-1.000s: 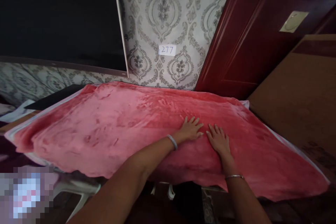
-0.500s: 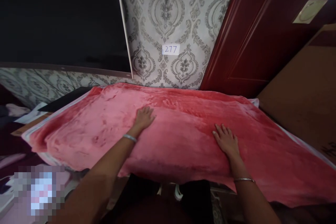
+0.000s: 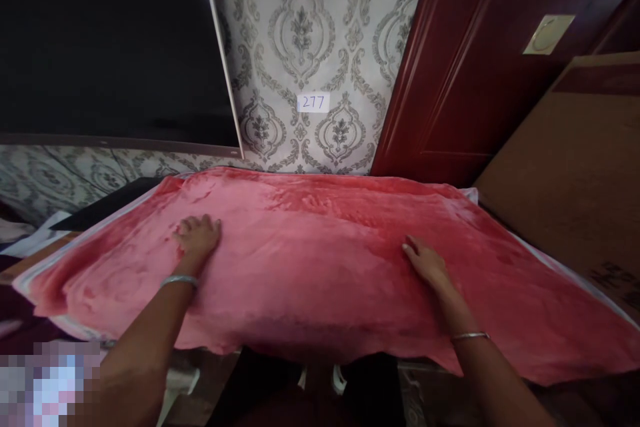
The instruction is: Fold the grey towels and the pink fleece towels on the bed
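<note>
A plush pink-red blanket (image 3: pixel 320 247) lies spread over a table, its near edge hanging down in front of me. My left hand (image 3: pixel 197 237) rests flat on its left part, palm down, fingers stretched out, a bangle on the wrist. My right hand (image 3: pixel 425 261) lies flat on the right part, fingers together and extended, also with a bangle at the wrist. Neither hand grips the cloth.
Behind the table are patterned grey wallpaper with a "277" label (image 3: pixel 313 103), a dark screen (image 3: pixel 110 47) on the left, and a dark red door (image 3: pixel 500 53) on the right. A brown cardboard box (image 3: pixel 575 167) stands at the right. White chair parts show below.
My left hand has slid leftward across the blanket, away from my right hand, which has stayed nearly in place.
</note>
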Action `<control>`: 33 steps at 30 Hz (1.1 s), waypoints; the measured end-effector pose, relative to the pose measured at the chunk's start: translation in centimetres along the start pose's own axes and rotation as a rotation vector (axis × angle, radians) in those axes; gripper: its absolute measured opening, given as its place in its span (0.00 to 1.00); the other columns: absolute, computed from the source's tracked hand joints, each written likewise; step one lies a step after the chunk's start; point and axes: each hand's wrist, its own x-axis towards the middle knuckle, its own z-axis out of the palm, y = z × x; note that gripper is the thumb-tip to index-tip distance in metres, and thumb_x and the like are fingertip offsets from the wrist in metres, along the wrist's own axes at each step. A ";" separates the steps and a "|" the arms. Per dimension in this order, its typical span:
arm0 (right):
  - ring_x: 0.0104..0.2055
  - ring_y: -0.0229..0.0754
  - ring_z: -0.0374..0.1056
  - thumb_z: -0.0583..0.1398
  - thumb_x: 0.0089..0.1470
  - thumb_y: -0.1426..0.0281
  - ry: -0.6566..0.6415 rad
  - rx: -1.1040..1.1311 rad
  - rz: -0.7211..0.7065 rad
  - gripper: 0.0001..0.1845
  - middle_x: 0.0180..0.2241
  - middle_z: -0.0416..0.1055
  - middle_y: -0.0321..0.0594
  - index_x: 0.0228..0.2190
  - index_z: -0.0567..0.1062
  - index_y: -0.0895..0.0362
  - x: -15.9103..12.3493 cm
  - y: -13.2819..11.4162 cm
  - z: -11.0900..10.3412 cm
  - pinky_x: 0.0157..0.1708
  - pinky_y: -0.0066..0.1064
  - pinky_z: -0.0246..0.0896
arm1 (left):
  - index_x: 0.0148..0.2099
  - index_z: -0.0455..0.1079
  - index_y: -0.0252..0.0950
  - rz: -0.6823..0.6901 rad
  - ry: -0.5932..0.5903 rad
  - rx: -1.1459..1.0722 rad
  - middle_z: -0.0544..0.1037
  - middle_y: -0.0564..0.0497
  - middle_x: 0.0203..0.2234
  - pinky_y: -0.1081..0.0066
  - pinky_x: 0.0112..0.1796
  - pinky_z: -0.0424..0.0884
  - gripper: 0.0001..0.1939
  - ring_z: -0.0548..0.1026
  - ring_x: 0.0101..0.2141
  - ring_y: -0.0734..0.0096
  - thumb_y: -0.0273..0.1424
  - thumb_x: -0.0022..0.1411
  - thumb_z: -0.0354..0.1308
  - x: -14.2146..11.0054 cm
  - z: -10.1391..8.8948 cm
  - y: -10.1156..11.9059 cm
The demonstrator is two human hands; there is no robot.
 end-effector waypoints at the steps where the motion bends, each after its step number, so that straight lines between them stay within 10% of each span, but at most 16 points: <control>1: 0.69 0.51 0.59 0.44 0.69 0.60 0.023 0.014 -0.009 0.32 0.67 0.62 0.51 0.67 0.65 0.59 0.7 -0.2 -0.4 0.65 0.48 0.57 | 0.62 0.68 0.36 -0.018 -0.006 0.016 0.72 0.41 0.59 0.48 0.53 0.74 0.24 0.74 0.55 0.53 0.41 0.69 0.60 0.6 0.5 1.4; 5: 0.73 0.53 0.49 0.44 0.70 0.62 0.127 -0.042 -0.040 0.31 0.70 0.56 0.50 0.68 0.63 0.58 2.2 -2.2 -0.6 0.67 0.51 0.53 | 0.68 0.65 0.34 0.098 -0.083 0.002 0.64 0.32 0.67 0.37 0.63 0.58 0.25 0.60 0.68 0.41 0.36 0.74 0.47 2.8 3.4 10.2; 8: 0.74 0.53 0.47 0.44 0.71 0.61 0.099 -0.112 -0.077 0.30 0.72 0.53 0.45 0.69 0.61 0.53 2.0 -3.5 0.6 0.68 0.53 0.49 | 0.70 0.62 0.47 0.429 -0.159 -0.065 0.61 0.47 0.71 0.48 0.68 0.53 0.27 0.55 0.71 0.54 0.41 0.72 0.51 2.9 5.6 18.7; 11: 0.74 0.52 0.46 0.44 0.71 0.60 0.062 -0.179 -0.104 0.30 0.72 0.52 0.42 0.70 0.60 0.51 1.5 -3.6 1.8 0.68 0.53 0.48 | 0.73 0.57 0.41 0.756 -0.218 -0.193 0.58 0.40 0.72 0.41 0.67 0.50 0.31 0.54 0.71 0.47 0.44 0.72 0.48 2.0 7.6 26.0; 17: 0.74 0.52 0.46 0.42 0.70 0.58 0.057 -0.218 -0.120 0.32 0.73 0.50 0.41 0.70 0.59 0.51 2.0 -2.3 2.9 0.67 0.53 0.50 | 0.71 0.60 0.43 0.895 -0.219 -0.283 0.62 0.42 0.70 0.40 0.66 0.52 0.30 0.57 0.70 0.49 0.47 0.74 0.44 1.7 10.7 32.0; 22: 0.73 0.51 0.47 0.41 0.69 0.57 0.082 -0.186 -0.131 0.33 0.72 0.53 0.42 0.70 0.60 0.50 2.4 -1.5 3.7 0.66 0.54 0.51 | 0.71 0.60 0.46 0.700 -0.224 -0.208 0.62 0.47 0.70 0.48 0.68 0.51 0.30 0.58 0.69 0.55 0.49 0.73 0.45 5.4 11.1 27.2; 28: 0.74 0.52 0.47 0.40 0.68 0.57 0.075 -0.183 -0.135 0.34 0.72 0.53 0.43 0.70 0.60 0.52 2.4 -1.3 3.8 0.67 0.55 0.50 | 0.68 0.64 0.40 0.300 -0.221 -0.062 0.64 0.39 0.68 0.43 0.65 0.55 0.26 0.60 0.68 0.49 0.42 0.73 0.49 10.2 7.9 12.1; 33: 0.73 0.53 0.47 0.40 0.68 0.56 0.085 -0.160 -0.135 0.35 0.72 0.54 0.44 0.69 0.60 0.52 2.6 -1.2 3.9 0.66 0.57 0.52 | 0.65 0.66 0.32 0.081 -0.146 0.015 0.71 0.33 0.60 0.35 0.57 0.58 0.30 0.62 0.64 0.37 0.47 0.71 0.48 9.2 4.4 1.2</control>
